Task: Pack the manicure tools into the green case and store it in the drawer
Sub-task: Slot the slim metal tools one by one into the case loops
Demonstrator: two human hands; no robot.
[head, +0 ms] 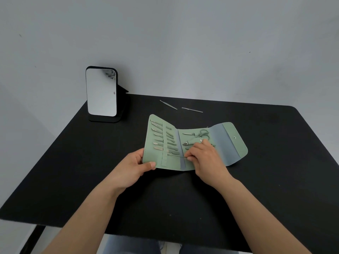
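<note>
Right hand [205,158]: fingers pinched on a thin metal tool [177,156] lying across the lower left panel of the open green case [227,143]; left hand [134,166]: thumb and fingers curled round the case's near left corner, lifting that panel off the desk [73,162]. Case: mid-desk, unfolded, metal tools in strap loops, scissors [202,133] in the middle panel. Beyond it, two slim tools [168,105] loose on the desk; standing mirror [101,92] at far left.

Both bare forearms reach forward; the left hand [134,166] grips with thumb on top, while the right hand [205,158] pinches with curled fingers [189,156].
</note>
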